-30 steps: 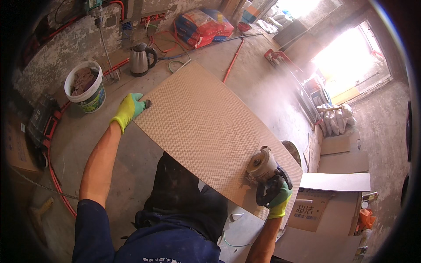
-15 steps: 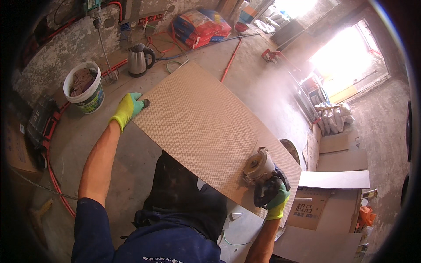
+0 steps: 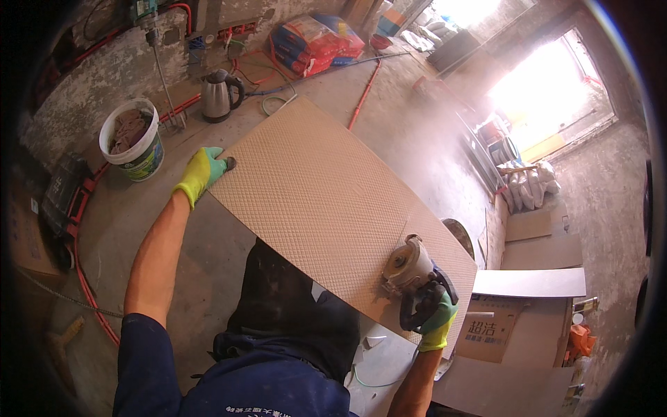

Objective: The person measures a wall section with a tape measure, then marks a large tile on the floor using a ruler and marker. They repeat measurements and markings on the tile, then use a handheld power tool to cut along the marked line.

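A large tan tile (image 3: 313, 187) with a grid-textured face up stretches across the middle, slanting down to the right. My left hand (image 3: 200, 175), in a yellow-green glove, grips its left corner with the thumb on top; the fingers underneath are hidden. My right hand (image 3: 439, 323), gloved alike, is closed round the dark handle of a handheld tile saw (image 3: 410, 267). The saw rests on the right part of the tile, its round guard facing left. A thin straight line runs from the saw toward the tile's far edge. The blade's contact is hidden.
A white bucket (image 3: 151, 149) with a cloth inside and a steel kettle (image 3: 217, 97) stand beyond my left hand. Red and blue bags (image 3: 316, 45) lie at the back. Cardboard sheets (image 3: 531, 333) lie at the right. Dust hangs over the far floor.
The tile saw and my right hand have shifted very slightly left. The dust haze now veils the red object on the far floor more. My left hand holds its place.
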A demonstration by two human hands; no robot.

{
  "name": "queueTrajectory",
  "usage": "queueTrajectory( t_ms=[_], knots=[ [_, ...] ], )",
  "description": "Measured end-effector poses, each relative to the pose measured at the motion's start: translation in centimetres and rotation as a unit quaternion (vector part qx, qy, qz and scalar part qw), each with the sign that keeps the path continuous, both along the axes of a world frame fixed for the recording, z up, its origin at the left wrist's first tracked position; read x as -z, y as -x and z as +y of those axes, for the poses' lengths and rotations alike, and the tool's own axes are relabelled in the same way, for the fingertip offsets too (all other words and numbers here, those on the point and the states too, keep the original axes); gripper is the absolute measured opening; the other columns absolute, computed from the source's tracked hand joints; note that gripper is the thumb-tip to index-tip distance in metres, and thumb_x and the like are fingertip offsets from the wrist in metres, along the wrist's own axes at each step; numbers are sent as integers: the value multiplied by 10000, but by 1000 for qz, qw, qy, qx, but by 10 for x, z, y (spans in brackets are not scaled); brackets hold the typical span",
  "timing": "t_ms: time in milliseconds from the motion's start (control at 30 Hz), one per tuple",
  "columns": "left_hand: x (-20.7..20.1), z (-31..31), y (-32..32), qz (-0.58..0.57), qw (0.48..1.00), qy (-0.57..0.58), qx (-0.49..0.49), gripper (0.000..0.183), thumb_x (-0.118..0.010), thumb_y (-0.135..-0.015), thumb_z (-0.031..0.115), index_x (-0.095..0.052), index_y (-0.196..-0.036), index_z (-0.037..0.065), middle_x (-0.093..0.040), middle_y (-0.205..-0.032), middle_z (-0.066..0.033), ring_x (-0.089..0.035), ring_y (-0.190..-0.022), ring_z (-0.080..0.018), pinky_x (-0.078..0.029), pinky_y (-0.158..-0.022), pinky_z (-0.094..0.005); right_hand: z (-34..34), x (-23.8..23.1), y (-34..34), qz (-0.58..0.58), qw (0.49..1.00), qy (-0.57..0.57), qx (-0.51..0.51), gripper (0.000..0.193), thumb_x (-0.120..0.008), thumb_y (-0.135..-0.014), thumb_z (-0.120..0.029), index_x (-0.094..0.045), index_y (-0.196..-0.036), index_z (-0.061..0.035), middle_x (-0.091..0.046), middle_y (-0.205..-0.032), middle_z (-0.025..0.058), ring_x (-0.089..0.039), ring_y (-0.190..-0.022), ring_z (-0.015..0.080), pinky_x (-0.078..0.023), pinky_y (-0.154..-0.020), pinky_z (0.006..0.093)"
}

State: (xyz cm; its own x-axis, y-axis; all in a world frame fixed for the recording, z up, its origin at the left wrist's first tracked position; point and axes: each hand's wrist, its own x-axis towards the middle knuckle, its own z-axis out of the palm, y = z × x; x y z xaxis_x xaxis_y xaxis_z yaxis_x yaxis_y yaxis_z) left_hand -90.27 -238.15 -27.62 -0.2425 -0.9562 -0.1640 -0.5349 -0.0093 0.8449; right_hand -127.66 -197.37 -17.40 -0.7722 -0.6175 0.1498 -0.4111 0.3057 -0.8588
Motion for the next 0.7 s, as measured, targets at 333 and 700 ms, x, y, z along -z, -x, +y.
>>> queueTrajectory(
  t_ms=[333, 700],
  knots=[
    [9, -5, 0, 5, 1000, 10, -5, 379, -736, -857, 267, -697, -1111, -13, -740, -921, -141, -694, -810, -223, -512, -740, -346, 3, 4, 4, 277, 953, -50, -114, 252, -521, -929, -88, -701, -1094, -25, -599, -761, -25, -515, -573, 60, -422, -507, 221],
    [4, -1, 0, 4, 1000, 16, -3, 382, -732, -863, 266, -693, -1105, -27, -738, -918, -140, -689, -792, -208, -511, -731, -346, 2, -3, -10, 51, 997, 10, -56, 289, -539, -923, -151, -697, -1115, -4, -658, -834, 29, -582, -678, 90, -470, -585, 233]
  ],
)
